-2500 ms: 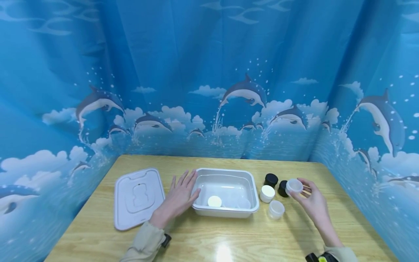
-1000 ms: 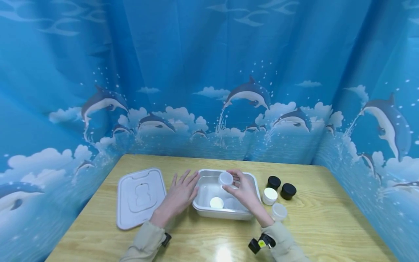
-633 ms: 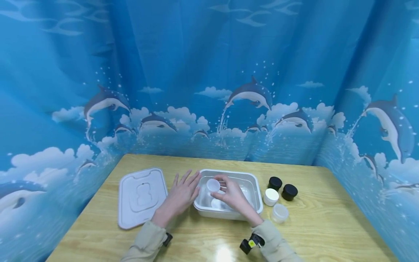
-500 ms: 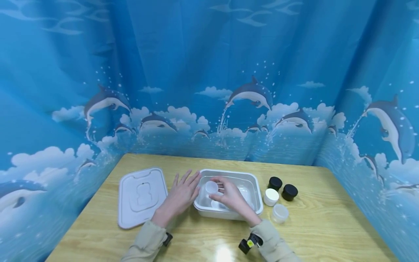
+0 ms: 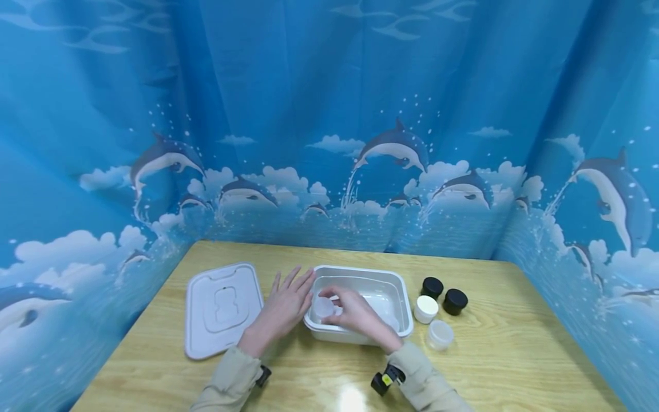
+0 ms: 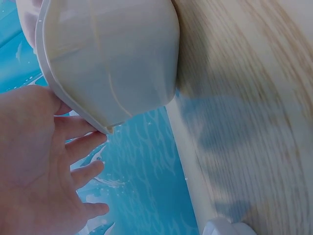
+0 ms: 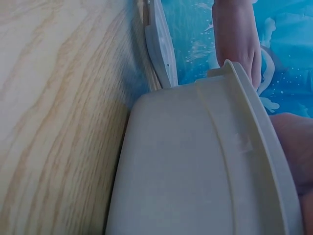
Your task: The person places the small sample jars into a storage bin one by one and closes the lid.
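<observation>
A white plastic tub [image 5: 383,278] stands on the wooden table. Inside its left end, my right hand [image 5: 352,312] pinches a small translucent jar [image 5: 324,308] between thumb and fingers. My left hand [image 5: 285,306] rests at the tub's left rim, fingers spread and fairly straight; the left wrist view shows its fingers [image 6: 80,144] against the rim edge. Another clear jar lies low in the tub near the front right, partly covered by my right forearm. The right wrist view is mostly filled by the tub's outer wall [image 7: 171,166], which hides the held jar.
Right of the tub stand a white jar [image 5: 426,309], a translucent jar [image 5: 440,335] and two black jars, one behind [image 5: 433,288] and one farther right [image 5: 455,301]. A white lid [image 5: 224,312] lies flat at the left. A blue dolphin curtain [image 5: 329,143] surrounds the table.
My right hand has carried the translucent jar from beside the black jars leftward over the tub, then down into its left end. My left hand has stayed at the rim.
</observation>
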`<state>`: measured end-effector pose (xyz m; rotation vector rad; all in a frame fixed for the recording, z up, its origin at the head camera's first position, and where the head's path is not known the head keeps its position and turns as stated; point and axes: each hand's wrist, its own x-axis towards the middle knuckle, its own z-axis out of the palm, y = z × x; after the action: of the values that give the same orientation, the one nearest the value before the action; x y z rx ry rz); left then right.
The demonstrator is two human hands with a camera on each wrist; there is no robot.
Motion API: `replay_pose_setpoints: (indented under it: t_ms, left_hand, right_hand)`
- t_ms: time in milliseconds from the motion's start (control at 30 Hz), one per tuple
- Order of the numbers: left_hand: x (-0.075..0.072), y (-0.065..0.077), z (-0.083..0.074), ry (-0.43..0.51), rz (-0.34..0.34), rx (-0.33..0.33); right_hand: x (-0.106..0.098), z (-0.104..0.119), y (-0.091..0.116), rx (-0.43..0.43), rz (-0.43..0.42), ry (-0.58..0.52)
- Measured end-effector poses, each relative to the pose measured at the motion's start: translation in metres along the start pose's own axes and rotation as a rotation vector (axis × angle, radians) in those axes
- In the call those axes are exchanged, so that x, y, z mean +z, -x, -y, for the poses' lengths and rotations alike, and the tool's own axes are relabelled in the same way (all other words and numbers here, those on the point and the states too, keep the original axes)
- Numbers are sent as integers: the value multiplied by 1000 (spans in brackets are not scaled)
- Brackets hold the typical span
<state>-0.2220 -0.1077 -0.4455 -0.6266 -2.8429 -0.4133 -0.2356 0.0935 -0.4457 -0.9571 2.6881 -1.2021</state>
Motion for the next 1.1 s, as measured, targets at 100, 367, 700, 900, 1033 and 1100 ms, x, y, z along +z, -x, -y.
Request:
replay_pose_setpoints:
  t_ms: [100,367,700,900,1033,1100]
  left_hand:
    - [0,1,1,7,-11,3]
    - [0,1,0,14,-21,7]
    - [0,0,-1,20,-17,-4]
    - [-1,0,-2,30,-11,-8]
    - [0,0,-2,32,-4,-15]
    - [0,0,-2,33,1,-19]
  right_hand:
    - [0,0,-2,-35,29,32]
    - [-3,-7,-2,10,115,-65]
    - [-5,-9,-3,-10,108,-74]
    - [-7,-9,-2,-6,102,-41]
    - [-7,-10,-4,21,102,-17]
    - [-6,-11,-4,36,98,0]
